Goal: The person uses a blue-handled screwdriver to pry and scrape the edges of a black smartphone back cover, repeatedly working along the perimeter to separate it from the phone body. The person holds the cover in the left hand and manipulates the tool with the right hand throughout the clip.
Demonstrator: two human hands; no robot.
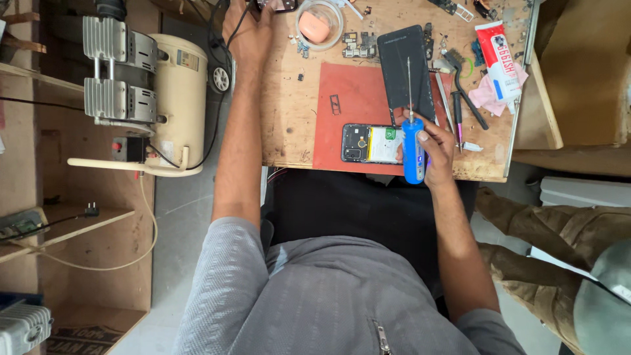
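Observation:
My right hand (435, 146) grips a blue-handled screwdriver (413, 152) whose thin shaft points away from me over a black phone back cover (402, 66). Just left of that hand lies an opened phone (369, 143) with its battery and camera exposed, on a red work mat (348, 105). My left hand (248, 29) reaches to the far edge of the wooden bench (289, 125) and touches a dark object there; what it is and whether the fingers close on it is cut off by the frame's top edge.
A clear round dish with a pink case (317, 25) and small circuit boards (358, 45) sit at the back. Tweezers, a black brush (465, 89) and a red-and-white tube (497, 58) lie at right. A cream air compressor (154, 92) stands left. Another person's sleeve (545, 230) is at right.

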